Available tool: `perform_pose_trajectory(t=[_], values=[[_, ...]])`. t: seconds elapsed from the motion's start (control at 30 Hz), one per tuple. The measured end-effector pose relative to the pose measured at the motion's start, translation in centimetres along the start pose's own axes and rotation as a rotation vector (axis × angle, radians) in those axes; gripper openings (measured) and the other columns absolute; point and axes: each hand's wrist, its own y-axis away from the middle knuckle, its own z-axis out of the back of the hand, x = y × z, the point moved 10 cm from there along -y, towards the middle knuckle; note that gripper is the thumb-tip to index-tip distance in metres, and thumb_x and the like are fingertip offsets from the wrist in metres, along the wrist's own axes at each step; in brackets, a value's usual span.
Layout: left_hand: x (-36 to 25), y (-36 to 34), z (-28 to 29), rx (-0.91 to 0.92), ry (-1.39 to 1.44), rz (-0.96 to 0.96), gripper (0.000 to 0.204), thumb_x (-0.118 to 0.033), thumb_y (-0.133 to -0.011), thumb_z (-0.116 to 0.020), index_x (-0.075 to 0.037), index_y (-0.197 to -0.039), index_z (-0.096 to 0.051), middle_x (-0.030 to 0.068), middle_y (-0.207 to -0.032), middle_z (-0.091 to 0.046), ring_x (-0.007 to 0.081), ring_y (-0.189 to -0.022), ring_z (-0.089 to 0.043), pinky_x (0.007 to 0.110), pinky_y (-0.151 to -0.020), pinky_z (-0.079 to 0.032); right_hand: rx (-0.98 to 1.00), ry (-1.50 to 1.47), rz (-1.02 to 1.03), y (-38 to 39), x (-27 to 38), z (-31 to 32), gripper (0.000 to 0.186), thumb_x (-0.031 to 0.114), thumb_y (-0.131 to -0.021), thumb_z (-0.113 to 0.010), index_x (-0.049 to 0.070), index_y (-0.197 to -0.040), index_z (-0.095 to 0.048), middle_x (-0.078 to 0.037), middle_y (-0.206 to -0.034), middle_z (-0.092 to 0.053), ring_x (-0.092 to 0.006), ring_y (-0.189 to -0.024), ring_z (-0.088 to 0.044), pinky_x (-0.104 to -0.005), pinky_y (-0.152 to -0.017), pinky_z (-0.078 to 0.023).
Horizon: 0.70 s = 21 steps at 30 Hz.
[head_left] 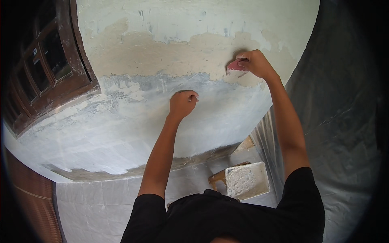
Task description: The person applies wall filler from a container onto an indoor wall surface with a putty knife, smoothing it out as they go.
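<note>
My right hand (254, 64) grips a pinkish-red putty scraper (234, 65), its edge against the upper right of the wall (162, 101). Whitish filler shows by the tool. That part of the wall is bare beige, with cream paint above and a smeared white-grey coat below. Lower and to the left, my left hand (182, 106) is closed in front of the white-grey coat. A pale bit shows at its fingertips; what the fingers hold, if anything, I cannot make out.
A white tray (263, 178) of white paste stands on a brown stool (219, 178) below, near my body. Grey sheeting (97, 202) covers the floor, and a dark plastic sheet (336, 105) hangs at right. A brown wooden window (52, 60) is at left.
</note>
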Motion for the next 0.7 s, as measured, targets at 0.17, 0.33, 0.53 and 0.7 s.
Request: perform_pose_trajectory(t=[0.17,0.33,0.53,0.7], values=[[0.0,0.2,0.3,-0.024,0.000,-0.004,0.018,-0.011,-0.084,-0.053,-0.009,-0.087,-0.071,0.0015,-0.080,-0.073,0.0146,-0.072,-0.070,0.026,-0.065,-0.051,-0.054,-0.221,-0.114,0.4,-0.6,3.2,0.020,0.001,-0.079,-0.064,-0.001,-0.098,-0.068,-0.015,-0.081,-0.069,-0.0203,-0.070,-0.065,-0.0302,-0.066,-0.051],[-0.1,0.2,0.2,-0.026,-0.016,0.007,0.017,-0.012,-0.084,-0.054,-0.010,-0.086,-0.071,0.0007,-0.079,-0.073,0.0147,-0.073,-0.070,0.026,-0.066,-0.051,0.064,-0.126,-0.030,0.6,0.3,-0.1,0.017,0.003,-0.078,-0.064,-0.001,-0.094,-0.068,-0.015,-0.081,-0.068,-0.0240,-0.072,-0.064,-0.0321,-0.068,-0.051],[-0.2,0.2,0.2,-0.044,-0.009,-0.030,0.017,-0.011,-0.084,-0.055,-0.010,-0.085,-0.072,0.0011,-0.078,-0.073,0.0151,-0.072,-0.070,0.026,-0.065,-0.051,-0.029,-0.072,0.065,-1.0,1.8,0.8,0.018,0.003,-0.078,-0.065,0.001,-0.096,-0.069,-0.016,-0.083,-0.068,-0.0268,-0.072,-0.064,-0.0331,-0.068,-0.050],[-0.2,0.2,0.7,-0.069,-0.023,-0.064,0.016,-0.011,-0.083,-0.056,-0.010,-0.084,-0.072,0.0014,-0.077,-0.072,0.0155,-0.072,-0.070,0.026,-0.065,-0.051,0.018,0.073,0.183,-0.7,4.8,1.9,0.014,0.003,-0.078,-0.064,0.001,-0.091,-0.070,-0.015,-0.083,-0.069,-0.0283,-0.072,-0.065,-0.0338,-0.068,-0.052]])
